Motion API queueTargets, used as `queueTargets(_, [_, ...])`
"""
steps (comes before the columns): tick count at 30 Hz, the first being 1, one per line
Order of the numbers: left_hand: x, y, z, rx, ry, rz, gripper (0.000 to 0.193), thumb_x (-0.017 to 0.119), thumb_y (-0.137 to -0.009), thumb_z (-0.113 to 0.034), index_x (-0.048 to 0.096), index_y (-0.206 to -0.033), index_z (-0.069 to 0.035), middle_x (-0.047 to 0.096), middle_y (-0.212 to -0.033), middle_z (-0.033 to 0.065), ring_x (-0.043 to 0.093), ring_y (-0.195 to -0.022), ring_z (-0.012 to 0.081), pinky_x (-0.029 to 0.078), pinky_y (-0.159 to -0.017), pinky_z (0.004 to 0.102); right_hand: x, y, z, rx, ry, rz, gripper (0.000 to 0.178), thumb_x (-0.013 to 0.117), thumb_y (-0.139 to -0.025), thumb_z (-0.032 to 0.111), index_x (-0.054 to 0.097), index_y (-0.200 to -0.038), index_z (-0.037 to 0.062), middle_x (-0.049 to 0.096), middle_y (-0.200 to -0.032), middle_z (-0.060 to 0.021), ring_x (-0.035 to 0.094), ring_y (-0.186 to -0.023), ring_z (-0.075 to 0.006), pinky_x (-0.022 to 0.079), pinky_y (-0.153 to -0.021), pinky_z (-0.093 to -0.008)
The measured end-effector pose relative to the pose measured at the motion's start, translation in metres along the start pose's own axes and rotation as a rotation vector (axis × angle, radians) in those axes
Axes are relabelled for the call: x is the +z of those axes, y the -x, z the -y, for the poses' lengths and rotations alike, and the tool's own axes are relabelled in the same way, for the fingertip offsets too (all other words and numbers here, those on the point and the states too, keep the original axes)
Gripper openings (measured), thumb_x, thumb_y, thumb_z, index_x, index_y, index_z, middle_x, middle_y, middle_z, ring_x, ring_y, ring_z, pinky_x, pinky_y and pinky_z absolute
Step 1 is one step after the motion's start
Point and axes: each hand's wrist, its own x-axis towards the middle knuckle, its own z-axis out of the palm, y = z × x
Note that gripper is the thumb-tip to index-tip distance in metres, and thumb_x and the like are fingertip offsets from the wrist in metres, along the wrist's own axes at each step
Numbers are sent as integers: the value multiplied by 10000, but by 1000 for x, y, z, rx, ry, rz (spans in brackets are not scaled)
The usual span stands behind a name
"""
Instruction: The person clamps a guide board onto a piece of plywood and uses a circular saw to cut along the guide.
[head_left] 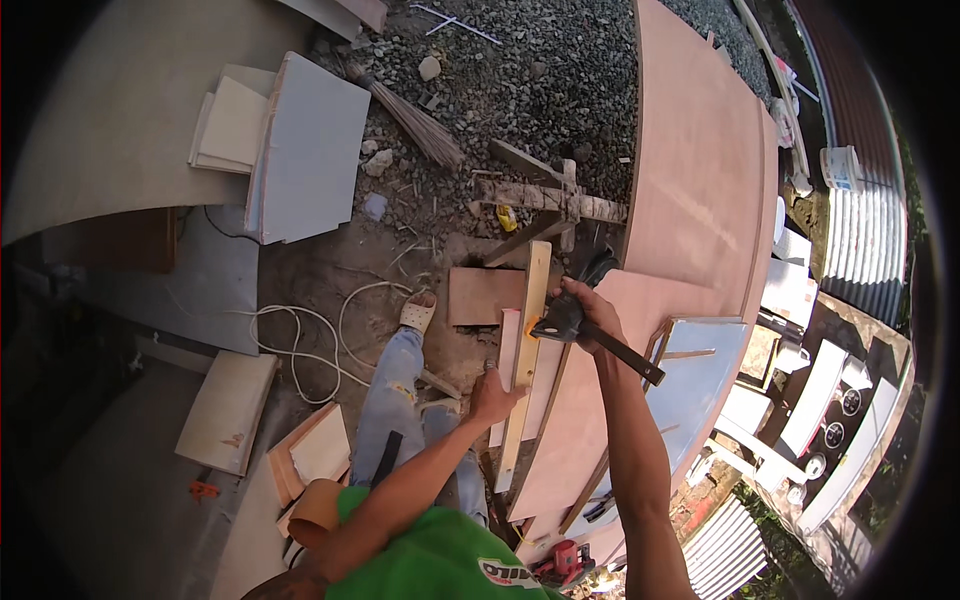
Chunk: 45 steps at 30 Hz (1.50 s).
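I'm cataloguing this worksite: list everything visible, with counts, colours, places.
Wooden strip: 1, yellowish, centre
Clamp: 1, black and orange, centre
Plywood sheets: several, pinkish, right
Panels: several, blue-grey, left and right
Broom: 1, brown, top centre
Cord: 1, white, left
Sawhorse: 1, brown, upper centre
Bucket: 1, white, upper right
Corrugated sheets: several, silver, right
Tool: 1, red, bottom centre
Gravel: uncounted, grey, top
Shirt: 1, green, bottom
Jeans: 1 pair, blue, lower centre
Left hand: 1, bare, touching strip
Right hand: 1, bare, holding clamp

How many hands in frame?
2: the left hand at the wooden strip, the right hand gripping the black clamp. Some fingers are hidden; no other hands visible.
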Motion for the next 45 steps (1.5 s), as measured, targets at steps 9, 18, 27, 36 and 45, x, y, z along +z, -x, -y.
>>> queueTargets(9, [14, 33, 42, -58, 17, -33, 626, 821, -704, -452, 558, -906, 79, 634, -828, 226, 635, -818, 365, 496, -714, 448, 13, 20, -41, -62, 295, -125, 313, 687, -830, 231, 613, -1008, -16, 667, -876, -109, 669, -780, -209, 561, -744, -314])
queueTargets(18, [9, 33, 41, -34, 58, -49, 627, 816, -701, -473, 552, -863, 72, 612, -795, 223, 615, -769, 360, 479, -686, 453, 14, -1, -36, -4, 310, -175, 326, 689, -849, 291, 607, -977, 3, 659, -840, -101, 672, -738, -216, 576, -704, -344])
queueTargets(27, [11, 30, 39, -90, -3, 20, 641, 804, -705, -483, 557, -914, 71, 625, -845, 244, 624, -825, 383, 483, -717, 458, 13, -2, -31, -35, 429, -174, 397, 678, -840, 335, 613, -1032, -6, 655, -827, -97, 662, -748, -203, 559, -718, -317])
queueTargets(36, [6, 30, 39, -104, -9, 43, 649, 797, -712, -493, 564, -936, 70, 639, -867, 244, 635, -843, 380, 492, -736, 446, 22, 32, -39, -230, 614, 11, 552, 760, -776, 298, 509, -1135, -38, 613, -949, -106, 636, -849, -194, 532, -780, -304])
queueTargets(45, [17, 28, 53, -29, 66, -17, 639, 806, -707, -481, 566, -921, 71, 645, -846, 236, 640, -808, 379, 496, -716, 444, 2, 14, -50, -233, 490, 0, 420, 741, -755, 215, 550, -1043, -22, 605, -907, -78, 613, -803, -171, 516, -745, -309])
